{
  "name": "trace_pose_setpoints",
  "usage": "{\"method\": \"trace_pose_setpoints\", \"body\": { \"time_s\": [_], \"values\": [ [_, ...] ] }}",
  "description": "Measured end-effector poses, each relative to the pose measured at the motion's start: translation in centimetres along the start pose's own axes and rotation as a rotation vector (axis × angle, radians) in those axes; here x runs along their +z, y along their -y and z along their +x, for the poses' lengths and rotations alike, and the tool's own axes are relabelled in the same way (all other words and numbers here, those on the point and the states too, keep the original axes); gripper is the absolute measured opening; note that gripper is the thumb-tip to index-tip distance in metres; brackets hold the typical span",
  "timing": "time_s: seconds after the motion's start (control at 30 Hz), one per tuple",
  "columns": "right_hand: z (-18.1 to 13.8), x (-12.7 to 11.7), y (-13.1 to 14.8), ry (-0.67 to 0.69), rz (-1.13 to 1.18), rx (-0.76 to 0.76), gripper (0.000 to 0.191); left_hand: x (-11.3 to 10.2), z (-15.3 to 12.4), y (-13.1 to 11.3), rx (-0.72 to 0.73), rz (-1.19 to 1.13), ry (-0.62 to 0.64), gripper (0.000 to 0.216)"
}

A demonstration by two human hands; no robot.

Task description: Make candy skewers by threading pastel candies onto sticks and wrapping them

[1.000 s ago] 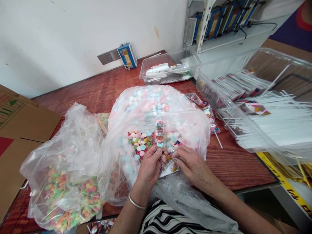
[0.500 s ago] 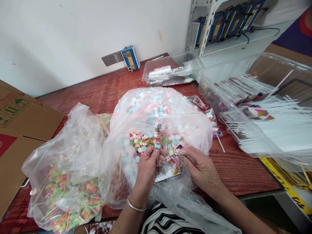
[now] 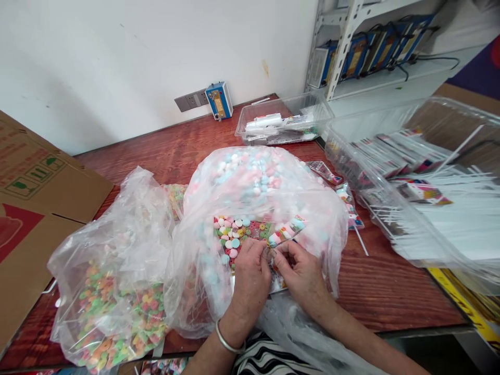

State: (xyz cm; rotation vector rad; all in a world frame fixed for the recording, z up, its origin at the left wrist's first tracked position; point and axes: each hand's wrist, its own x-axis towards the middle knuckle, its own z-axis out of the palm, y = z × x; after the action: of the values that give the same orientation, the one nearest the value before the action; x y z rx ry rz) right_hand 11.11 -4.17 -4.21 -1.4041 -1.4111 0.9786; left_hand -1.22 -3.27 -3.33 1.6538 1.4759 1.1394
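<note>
My left hand and my right hand meet over the open mouth of a big clear bag of pastel candies. Both are pinched on a candy skewer of stacked coloured sweets, which slants up to the right from my fingertips. A small printed wrapper lies under my right hand, mostly hidden. Loose pink, white, green and blue candies show in the bag opening just beyond my left fingers.
A second clear bag of orange and green ring candies lies at left, by a cardboard box. Clear trays of white sticks and printed wrappers stand at right, a smaller tray behind. Finished wrapped skewers lie beside the bag.
The candy skewer stood upright in my left fingers before; now it is tilted to the right and both hands have closed together on its lower end. The view has shifted slightly.
</note>
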Motion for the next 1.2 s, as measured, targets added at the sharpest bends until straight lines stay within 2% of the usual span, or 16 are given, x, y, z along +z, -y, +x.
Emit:
{"method": "trace_pose_setpoints", "body": {
  "time_s": [0.2,0.33,0.4,0.47,0.5,0.57,0.67,0.77,0.87,0.93,1.0,1.13,1.2],
  "values": [
    [0.0,0.3,-0.7,-0.028,0.087,0.085,0.018,0.4,-0.6,0.8,0.024,0.043,-0.088,0.022],
    [0.0,0.6,-1.0,-0.037,0.116,0.103,0.016,0.4,-0.6,1.3,0.143,0.175,-0.067,0.027],
    [0.0,0.7,-1.2,-0.040,0.121,0.096,0.015,0.3,-0.5,1.2,0.151,0.183,-0.059,0.024],
    [0.0,0.7,-1.2,-0.046,0.110,0.084,0.015,0.3,-0.3,1.0,0.067,0.111,-0.068,0.019],
    [0.0,0.7,-1.2,-0.050,0.097,0.076,0.016,0.3,-0.2,0.9,-0.019,0.026,-0.062,0.015],
    [-0.1,0.7,-1.1,-0.056,0.064,0.048,0.017,0.6,-0.1,0.7,-0.252,-0.264,-0.027,0.007],
    [0.0,0.6,-1.1,-0.048,0.041,0.008,0.016,1.1,0.2,0.4,-0.547,-0.776,0.034,0.016],
    [0.2,0.3,-1.1,-0.062,0.038,-0.006,0.012,1.3,0.4,0.0,-0.655,-1.040,0.070,0.028],
    [0.5,0.0,-1.2,-0.105,-0.021,-0.069,0.009,1.4,0.3,-0.3,-0.686,-1.115,0.103,0.031],
    [0.7,-0.2,-1.2,-0.083,-0.079,-0.135,0.007,1.3,0.1,-0.1,-0.664,-1.070,0.130,0.028],
    [0.7,-0.4,-1.2,-0.043,-0.136,-0.173,0.017,1.3,-0.2,0.3,-0.552,-0.858,0.145,0.021],
    [0.6,-0.8,-0.7,-0.007,-0.261,-0.230,0.022,0.7,-0.7,1.0,-0.079,-0.128,0.048,0.018],
    [0.5,-0.9,-0.3,0.013,-0.275,-0.271,0.022,0.4,-0.8,1.1,0.052,0.062,0.003,0.019]
  ]
}}
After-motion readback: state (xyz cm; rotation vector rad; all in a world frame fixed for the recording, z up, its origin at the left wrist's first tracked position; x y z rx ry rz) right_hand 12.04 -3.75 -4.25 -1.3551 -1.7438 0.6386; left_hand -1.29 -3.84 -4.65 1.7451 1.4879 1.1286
